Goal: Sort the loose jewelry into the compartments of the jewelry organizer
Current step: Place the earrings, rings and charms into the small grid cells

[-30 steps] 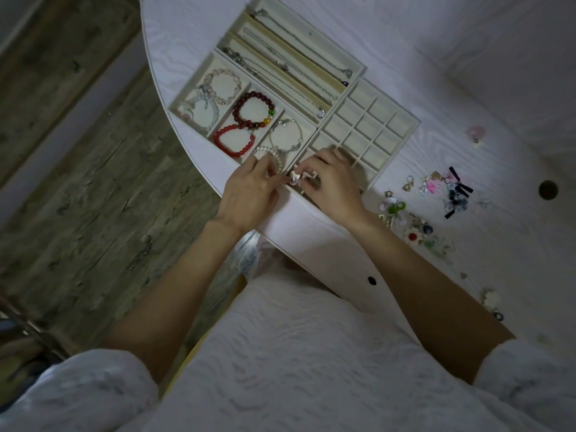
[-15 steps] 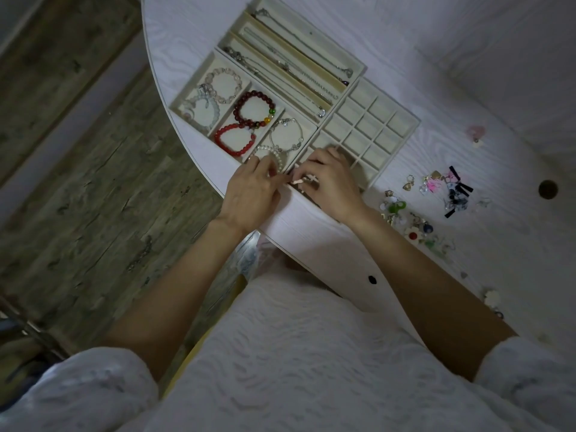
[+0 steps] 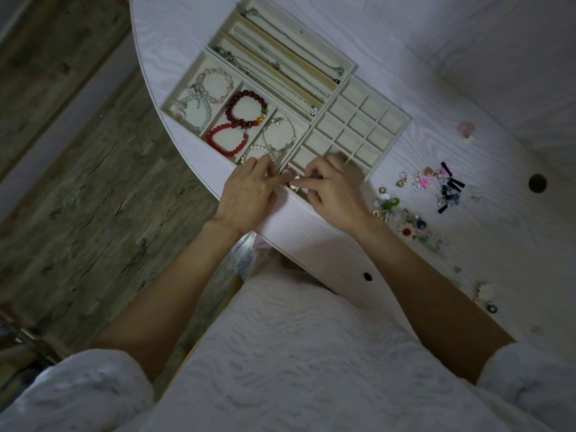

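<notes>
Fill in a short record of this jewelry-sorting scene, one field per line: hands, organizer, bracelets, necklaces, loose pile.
hands: left hand and right hand meet at the organizer's near corner, pinching a small item too small to identify
organizer: grid tray, visible small cells bare
bracelets: red bracelet and others in square compartments
necklaces: chains in long slots
loose pile: earrings on the table, right of the tray

Loose jewelry (image 3: 417,198) crowds the table's (image 3: 467,73) right side (far grid cells lie open).

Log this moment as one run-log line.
phase: placing | both hands: left hand, right hand pinch small piece | over: grid tray near corner | loose jewelry: remains
</notes>
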{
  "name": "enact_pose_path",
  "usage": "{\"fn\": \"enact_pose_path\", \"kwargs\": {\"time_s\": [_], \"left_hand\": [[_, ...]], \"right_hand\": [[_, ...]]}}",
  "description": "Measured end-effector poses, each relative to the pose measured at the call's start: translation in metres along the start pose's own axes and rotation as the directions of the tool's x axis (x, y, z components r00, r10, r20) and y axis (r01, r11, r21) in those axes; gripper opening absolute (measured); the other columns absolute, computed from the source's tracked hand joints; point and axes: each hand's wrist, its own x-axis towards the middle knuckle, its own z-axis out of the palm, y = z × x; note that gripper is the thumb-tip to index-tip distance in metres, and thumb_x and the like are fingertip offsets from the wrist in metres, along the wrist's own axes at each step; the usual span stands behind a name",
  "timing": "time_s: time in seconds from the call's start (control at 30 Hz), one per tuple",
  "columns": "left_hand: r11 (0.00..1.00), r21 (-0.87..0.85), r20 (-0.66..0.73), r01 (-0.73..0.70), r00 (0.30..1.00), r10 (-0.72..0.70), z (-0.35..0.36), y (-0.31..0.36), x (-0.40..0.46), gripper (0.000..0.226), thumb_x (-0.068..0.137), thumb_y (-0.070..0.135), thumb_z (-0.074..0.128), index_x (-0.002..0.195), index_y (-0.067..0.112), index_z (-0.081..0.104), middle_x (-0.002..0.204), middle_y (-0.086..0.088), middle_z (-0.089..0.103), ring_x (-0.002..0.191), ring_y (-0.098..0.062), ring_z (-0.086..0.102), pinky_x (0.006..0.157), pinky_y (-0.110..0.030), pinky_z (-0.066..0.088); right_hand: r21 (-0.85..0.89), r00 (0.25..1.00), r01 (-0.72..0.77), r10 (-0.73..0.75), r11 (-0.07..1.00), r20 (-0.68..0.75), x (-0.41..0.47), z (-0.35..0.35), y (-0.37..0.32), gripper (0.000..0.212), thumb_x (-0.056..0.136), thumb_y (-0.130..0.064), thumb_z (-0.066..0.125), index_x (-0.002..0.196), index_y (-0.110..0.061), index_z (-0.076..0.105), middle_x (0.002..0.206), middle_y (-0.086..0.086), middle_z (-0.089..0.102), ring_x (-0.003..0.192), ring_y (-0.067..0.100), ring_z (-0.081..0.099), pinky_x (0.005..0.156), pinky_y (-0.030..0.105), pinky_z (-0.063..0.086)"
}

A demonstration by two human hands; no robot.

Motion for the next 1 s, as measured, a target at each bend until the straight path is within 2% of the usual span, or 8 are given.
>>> {"fn": "enact_pose_path", "kwargs": {"time_s": [0.1,0.23,0.4,0.5,0.6,0.67,0.8,1.0], "left_hand": [[1.0,0.011,-0.002,0.015,1.0,-0.015,0.002,0.0,0.0,0.039,0.078,0.006,0.055,0.111,0.021,0.07,0.091,-0.008,0.054,0.076,-0.027,0.048,0.062,-0.034,0.039],[0.999,0.012,0.0,0.033,0.999,-0.033,0.005,0.0,0.001,0.038,0.078,0.005,0.061,0.11,0.022,0.07,0.093,-0.007,0.055,0.078,-0.027,0.049,0.064,-0.034,0.04],[1.0,-0.01,-0.018,0.03,0.999,-0.03,0.006,-0.001,0.0,0.04,0.079,0.006,0.058,0.114,0.021,0.069,0.094,-0.008,0.057,0.079,-0.027,0.049,0.065,-0.035,0.042],[1.0,-0.005,-0.005,0.027,1.0,-0.027,0.008,0.0,0.001,0.042,0.077,0.004,0.061,0.115,0.021,0.068,0.094,-0.009,0.056,0.079,-0.028,0.049,0.065,-0.035,0.042],[0.998,-0.039,0.007,0.042,0.999,-0.042,0.008,0.002,0.003,0.045,0.076,0.001,0.06,0.118,0.018,0.066,0.094,-0.012,0.054,0.079,-0.028,0.05,0.065,-0.034,0.04],[0.995,-0.061,-0.006,0.079,0.997,-0.08,0.008,0.002,0.002,0.048,0.076,0.001,0.058,0.121,0.017,0.063,0.095,-0.013,0.054,0.08,-0.028,0.05,0.066,-0.035,0.042],[0.996,-0.021,-0.015,0.083,0.996,-0.083,0.007,0.005,0.001,0.049,0.071,-0.001,0.061,0.118,0.013,0.066,0.093,-0.013,0.055,0.079,-0.029,0.051,0.065,-0.035,0.043],[0.998,0.017,0.027,0.054,0.998,-0.054,0.005,0.004,0.006,0.048,0.07,-0.002,0.065,0.115,0.014,0.068,0.092,-0.013,0.054,0.079,-0.031,0.049,0.064,-0.036,0.042]], "right_hand": [[-0.156,0.992,0.126,-0.128,0.98,-0.005,-0.005,0.001,0.001,0.031,0.081,-0.003,0.06,0.11,-0.013,0.069,0.093,0.007,0.056,0.093,0.025,0.046,0.079,0.034,0.039],[-0.147,0.993,0.114,-0.117,0.983,-0.016,-0.015,0.001,0.0,0.035,0.086,-0.006,0.051,0.116,-0.016,0.067,0.094,0.006,0.056,0.089,0.027,0.05,0.075,0.04,0.044],[-0.137,0.996,0.079,-0.084,0.987,-0.031,-0.013,0.001,-0.004,0.033,0.084,-0.008,0.051,0.109,-0.016,0.07,0.092,0.005,0.057,0.089,0.024,0.049,0.074,0.032,0.042],[-0.04,0.998,0.042,-0.043,0.998,-0.038,-0.012,0.003,-0.003,0.033,0.082,-0.008,0.051,0.107,-0.017,0.071,0.094,0.004,0.058,0.091,0.023,0.048,0.074,0.033,0.044],[0.155,0.993,-0.097,0.106,0.983,-0.05,-0.011,0.006,-0.002,0.031,0.081,0.0,0.058,0.103,-0.015,0.073,0.097,0.005,0.057,0.092,0.023,0.051,0.072,0.036,0.049],[0.211,0.983,-0.152,0.17,0.966,-0.07,-0.01,0.005,-0.002,0.028,0.082,0.002,0.059,0.102,-0.013,0.073,0.097,0.007,0.057,0.091,0.024,0.052,0.073,0.038,0.05],[0.097,0.995,-0.087,0.092,0.991,-0.046,-0.011,-0.001,-0.001,0.024,0.082,-0.002,0.061,0.099,-0.013,0.073,0.097,0.007,0.057,0.093,0.023,0.05,0.074,0.03,0.046],[-0.034,0.999,-0.041,0.041,0.999,-0.004,-0.007,0.0,-0.002,0.023,0.084,-0.012,0.056,0.1,-0.012,0.072,0.095,0.009,0.055,0.095,0.025,0.048,0.076,0.035,0.046]]}}
